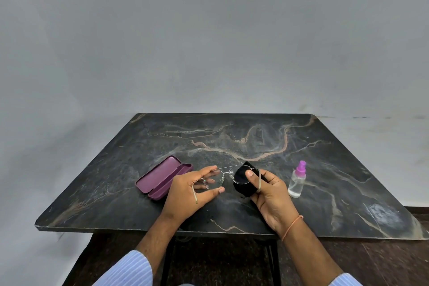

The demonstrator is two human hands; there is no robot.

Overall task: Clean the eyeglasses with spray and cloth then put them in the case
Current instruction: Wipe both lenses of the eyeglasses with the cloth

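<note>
Thin metal-framed eyeglasses (217, 180) are held above the dark marble table (232, 137), temples unfolded toward me. My left hand (188, 195) grips the left lens rim between thumb and fingers. My right hand (270, 193) pinches a black cloth (241, 181) around the right lens, thumb on top. A purple glasses case (162, 176) lies open on the table just left of my left hand. A small clear spray bottle (297, 181) with a pink nozzle stands upright to the right of my right hand.
The table's front edge (139, 228) runs just under my wrists, and black table legs show below it. A plain grey wall rises behind the far edge. Dark floor lies on both sides.
</note>
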